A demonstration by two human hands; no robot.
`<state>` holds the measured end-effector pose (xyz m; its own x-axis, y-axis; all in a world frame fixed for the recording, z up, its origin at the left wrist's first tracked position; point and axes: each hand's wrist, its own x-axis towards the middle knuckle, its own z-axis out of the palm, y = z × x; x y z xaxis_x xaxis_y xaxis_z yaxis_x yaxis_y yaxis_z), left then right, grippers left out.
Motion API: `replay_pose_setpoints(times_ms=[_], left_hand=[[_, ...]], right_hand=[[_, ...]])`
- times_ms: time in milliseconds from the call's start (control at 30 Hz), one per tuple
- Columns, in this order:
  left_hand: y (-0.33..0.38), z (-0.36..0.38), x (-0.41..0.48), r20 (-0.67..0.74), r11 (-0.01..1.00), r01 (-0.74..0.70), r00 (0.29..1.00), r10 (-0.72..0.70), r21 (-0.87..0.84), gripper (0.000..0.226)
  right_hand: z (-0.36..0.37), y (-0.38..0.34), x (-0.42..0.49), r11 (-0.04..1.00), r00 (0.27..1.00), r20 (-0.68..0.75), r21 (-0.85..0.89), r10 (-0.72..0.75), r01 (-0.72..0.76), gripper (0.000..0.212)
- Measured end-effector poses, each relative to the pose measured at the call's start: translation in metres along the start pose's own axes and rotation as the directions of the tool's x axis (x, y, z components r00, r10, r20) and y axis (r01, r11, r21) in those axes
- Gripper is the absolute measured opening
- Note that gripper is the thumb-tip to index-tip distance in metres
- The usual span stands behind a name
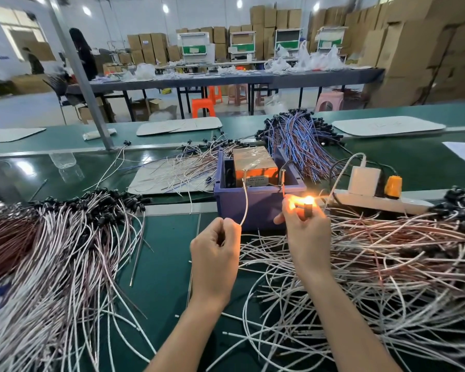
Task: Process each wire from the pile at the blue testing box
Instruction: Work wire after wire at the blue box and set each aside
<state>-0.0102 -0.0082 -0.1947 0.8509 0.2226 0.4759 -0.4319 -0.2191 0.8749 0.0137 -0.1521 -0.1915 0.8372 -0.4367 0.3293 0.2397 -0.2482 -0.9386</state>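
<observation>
Head view: the left hand (215,251) pinches a white wire (245,204) that rises from the fist, up and slightly right, to a screw post on the box (258,202). The right hand (305,226) is closed on the wire's lit bulb end (308,201), just right of the box front. The pile (387,251) lies nearest the right hand.

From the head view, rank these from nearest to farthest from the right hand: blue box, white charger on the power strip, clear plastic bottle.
1. Blue box: just behind the right hand, slightly left.
2. White charger: behind and to the right, on the power strip.
3. Clear plastic bottle: far left, across the table.
</observation>
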Motion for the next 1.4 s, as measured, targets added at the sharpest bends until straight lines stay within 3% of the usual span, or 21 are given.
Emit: replay_pose_setpoints(times_ms=[200,400,567,633,767,933,1000,1067,1133,1233,1400], left_hand=[[0.000,0.000,0.001,-0.011,1.000,-0.007,1.000,0.007,0.014,0.050],[-0.009,-0.010,0.012,-0.156,0.957,0.201,0.959,-0.235,-0.208,0.050],[-0.026,-0.019,0.022,-0.226,0.939,0.302,0.915,-0.334,-0.165,0.049],[-0.030,-0.019,0.023,-0.178,0.929,0.351,0.913,-0.367,-0.112,0.044],[-0.028,-0.012,0.020,0.066,0.921,0.389,0.920,-0.387,-0.014,0.037],[-0.018,-0.008,0.011,0.286,0.951,0.308,0.910,-0.301,0.021,0.056],[-0.017,-0.008,0.009,0.279,0.962,0.273,0.922,-0.269,0.027,0.059],[-0.017,-0.008,0.010,0.252,0.967,0.252,0.935,-0.250,0.025,0.059],[-0.016,-0.008,0.011,0.229,0.973,0.229,0.946,-0.229,0.027,0.061],[-0.016,-0.007,0.013,0.218,0.973,0.230,0.948,-0.231,0.030,0.062],[-0.013,-0.019,0.028,0.214,0.956,0.226,0.940,-0.264,0.188,0.060]], right_hand=[[-0.001,-0.005,-0.002,0.999,1.000,0.001,0.020,0.028,-0.028,0.023],[-0.005,-0.020,-0.015,0.992,0.998,0.008,0.112,0.056,-0.057,0.026],[-0.025,-0.039,-0.023,0.977,0.997,-0.071,0.212,0.024,-0.008,0.022],[-0.042,-0.051,-0.016,0.960,0.997,-0.073,0.282,0.016,0.005,0.020],[-0.090,-0.076,0.017,0.930,0.991,-0.130,0.364,0.010,0.038,0.013],[-0.167,-0.072,0.069,0.968,0.930,-0.332,0.238,0.160,-0.081,0.006],[-0.192,-0.068,0.082,0.981,0.908,-0.378,0.129,0.182,-0.143,0.021],[-0.212,-0.064,0.088,0.970,0.895,-0.429,-0.138,0.125,-0.201,0.049],[-0.222,-0.067,0.086,0.857,0.878,-0.475,-0.476,-0.061,-0.198,0.060],[-0.204,-0.076,0.067,0.847,0.904,-0.360,-0.531,-0.231,0.005,0.047],[-0.117,-0.067,0.002,0.803,0.939,0.076,-0.497,-0.336,0.328,0.036]])
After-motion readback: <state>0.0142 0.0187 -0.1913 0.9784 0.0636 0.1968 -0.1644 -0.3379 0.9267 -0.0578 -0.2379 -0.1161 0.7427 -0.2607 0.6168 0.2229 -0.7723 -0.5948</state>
